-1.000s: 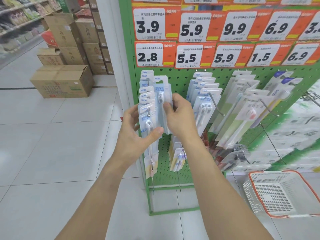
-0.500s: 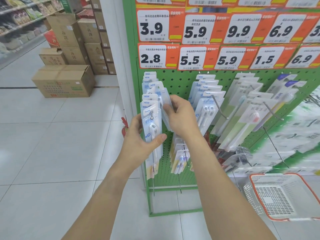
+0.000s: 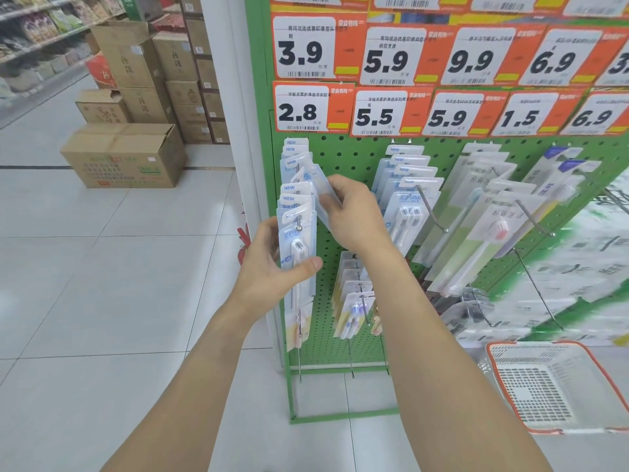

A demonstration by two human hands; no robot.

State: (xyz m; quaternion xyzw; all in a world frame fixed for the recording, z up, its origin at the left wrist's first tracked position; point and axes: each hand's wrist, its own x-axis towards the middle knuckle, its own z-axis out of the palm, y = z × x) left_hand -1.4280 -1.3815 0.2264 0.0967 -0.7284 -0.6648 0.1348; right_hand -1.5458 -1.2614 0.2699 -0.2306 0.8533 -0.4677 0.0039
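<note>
A row of white-and-blue toothbrush packs (image 3: 295,202) hangs on the leftmost hook of a green pegboard rack (image 3: 343,155). My left hand (image 3: 272,267) grips the front packs of that row, thumb across the foremost pack (image 3: 296,247). My right hand (image 3: 354,212) pinches one clear pack (image 3: 320,187), tilted, in the middle of the row behind the front ones. The hook's tip (image 3: 299,227) pokes through the foremost pack.
More toothbrush packs (image 3: 408,206) hang on hooks to the right. Orange price tags (image 3: 308,109) line the top. A white and orange basket (image 3: 558,386) sits on the floor at lower right. Cardboard boxes (image 3: 126,155) stand on the tiled floor at left.
My right hand moved the single pack up and back into the row, tilting it. My left hand stays on the front packs, and the view has shifted slightly.
</note>
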